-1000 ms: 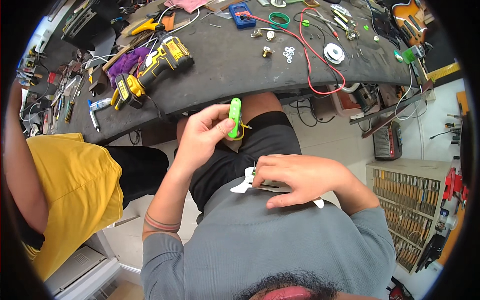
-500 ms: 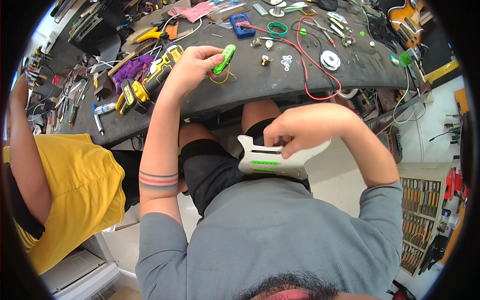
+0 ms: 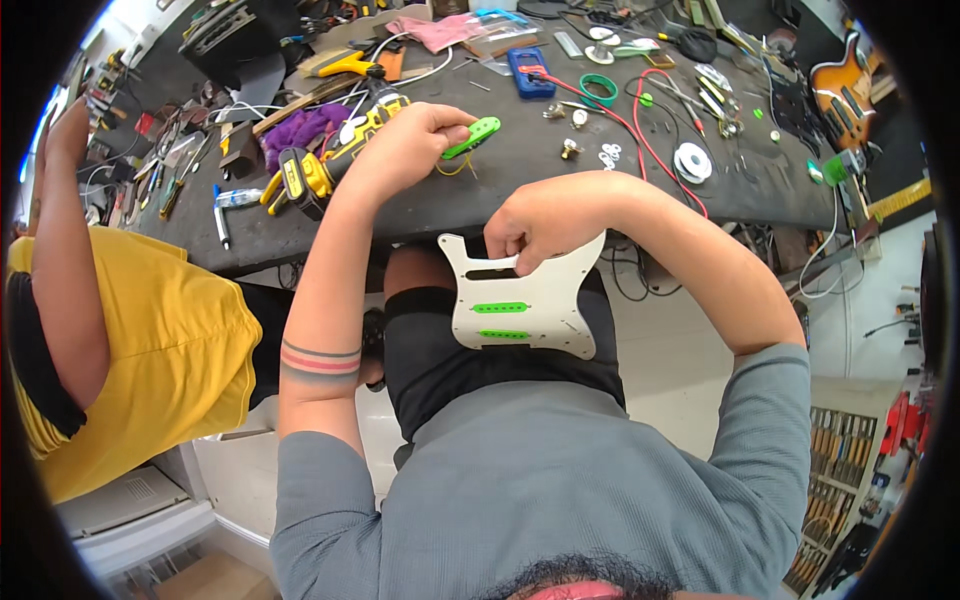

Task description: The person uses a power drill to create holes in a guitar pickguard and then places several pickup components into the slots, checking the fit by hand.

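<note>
While the left hand (image 3: 412, 150) pinches a green, round-ended pickup (image 3: 476, 138), right hand (image 3: 552, 220) holding a white, slotted pickguard (image 3: 548, 290)

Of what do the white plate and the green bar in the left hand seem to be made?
White plate: probably plastic, smooth and low-gloss; it looks thin, evenly coloured, cleanly cut.
Green bar: likely plastic, smooth; its bright, even colour and rounded end suggest moulding.
</note>
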Demonstrator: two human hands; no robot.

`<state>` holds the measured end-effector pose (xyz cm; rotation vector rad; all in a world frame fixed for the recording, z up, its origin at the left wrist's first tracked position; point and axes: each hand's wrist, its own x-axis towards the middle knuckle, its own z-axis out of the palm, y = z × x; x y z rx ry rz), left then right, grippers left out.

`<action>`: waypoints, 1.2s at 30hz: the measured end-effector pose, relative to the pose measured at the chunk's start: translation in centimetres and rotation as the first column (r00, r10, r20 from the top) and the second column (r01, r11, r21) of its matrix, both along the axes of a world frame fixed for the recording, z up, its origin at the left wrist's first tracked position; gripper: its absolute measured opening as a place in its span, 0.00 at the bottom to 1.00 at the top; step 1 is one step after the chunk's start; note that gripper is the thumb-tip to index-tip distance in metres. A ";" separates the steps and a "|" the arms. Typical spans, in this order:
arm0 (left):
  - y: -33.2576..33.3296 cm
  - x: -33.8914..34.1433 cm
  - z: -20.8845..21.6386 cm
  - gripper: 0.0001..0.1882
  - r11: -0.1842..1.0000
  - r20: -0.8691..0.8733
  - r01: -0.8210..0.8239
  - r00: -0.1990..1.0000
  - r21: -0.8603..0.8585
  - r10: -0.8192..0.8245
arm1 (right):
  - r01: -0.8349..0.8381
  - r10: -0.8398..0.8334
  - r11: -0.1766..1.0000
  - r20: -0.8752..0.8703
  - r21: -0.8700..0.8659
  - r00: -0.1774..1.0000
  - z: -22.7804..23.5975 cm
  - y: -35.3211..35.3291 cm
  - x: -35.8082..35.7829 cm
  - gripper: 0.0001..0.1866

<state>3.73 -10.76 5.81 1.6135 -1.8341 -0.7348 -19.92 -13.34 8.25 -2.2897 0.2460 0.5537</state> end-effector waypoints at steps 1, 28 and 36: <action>0.1 0.2 0.2 0.16 1.000 -0.024 0.020 0.999 -0.013 -0.021 | 0.039 -0.036 0.996 -0.033 0.079 0.999 0.3 -0.4 0.5 0.18; 0.6 -0.4 -0.9 0.13 0.963 0.198 0.124 0.977 -0.240 -0.077 | 0.526 0.036 0.634 0.701 -0.567 0.712 -9.5 6.2 -0.3 0.21; -0.7 -1.8 -1.6 0.13 0.919 0.174 0.220 0.970 -0.327 -0.171 | 0.692 0.083 0.632 0.919 -0.348 0.386 -6.7 4.0 -2.8 0.19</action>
